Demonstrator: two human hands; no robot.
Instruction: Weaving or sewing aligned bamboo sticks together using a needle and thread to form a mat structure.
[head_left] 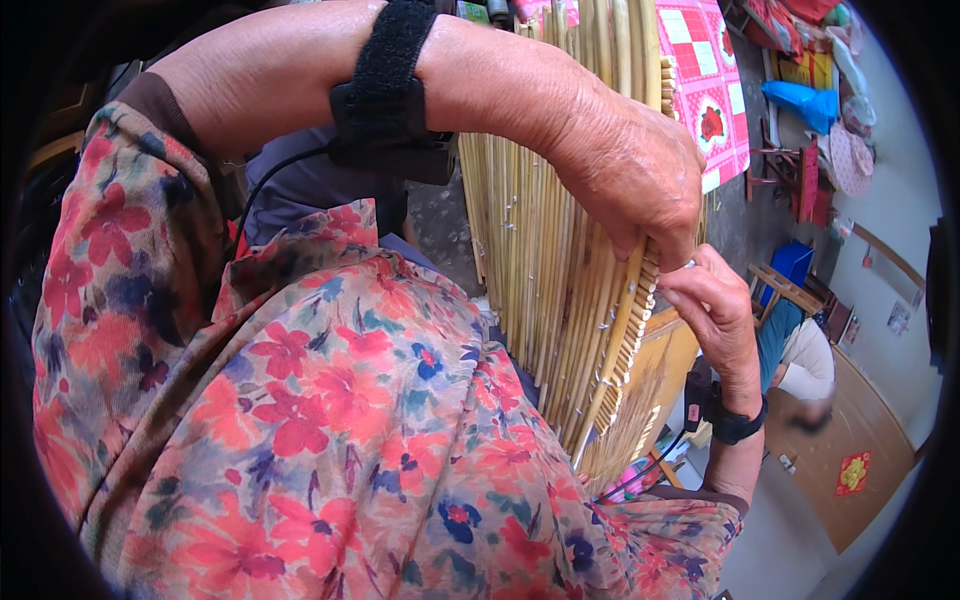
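A mat of long yellowish reeds runs from the top of the view down in front of my body. White string ties show along its rods, and the cut ends form a stepped edge on its right side. My left hand reaches over from the left, its fingers bent down and gripping that edge. Just beyond the edge, my right hand is closed in a pinch close to my left fingertips. A tiny whitish bit shows at its fingertips, too small to name. Both wrists wear black straps with cables.
A pink checked cloth with rose prints lies beyond the mat. Under the rod ends is a wooden board. Blue and red bags hang or lie at the upper right. Another person is farther off at the right, near wooden furniture.
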